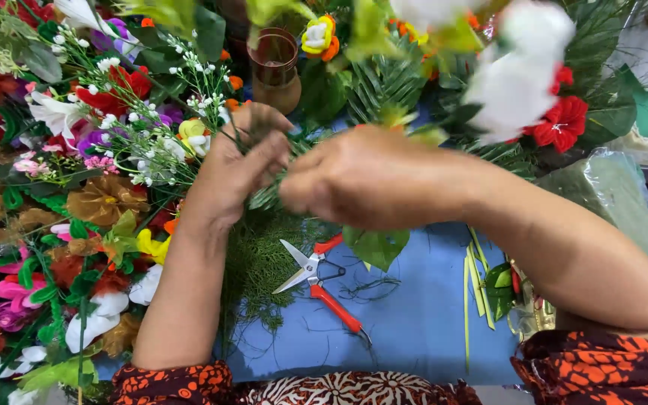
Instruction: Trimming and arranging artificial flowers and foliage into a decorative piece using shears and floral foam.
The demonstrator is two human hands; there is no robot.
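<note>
My left hand (238, 169) and my right hand (354, 176) meet at the centre, both closed around a bundle of green stems and feathery foliage (268, 196). From the left hand a spray of small white blossoms (163, 142) fans out to the upper left. White and red flowers (523, 82), blurred, rise above my right wrist. What the fingers pinch inside the bundle is hidden.
Red-handled scissors (324, 281) lie open on the blue table surface (414, 315) below my hands. Heaps of artificial flowers (46, 225) fill the left side. A brown glass vase (275, 71) stands behind. Cut green strips (478, 277) and a plastic-wrapped green block (616, 202) lie at right.
</note>
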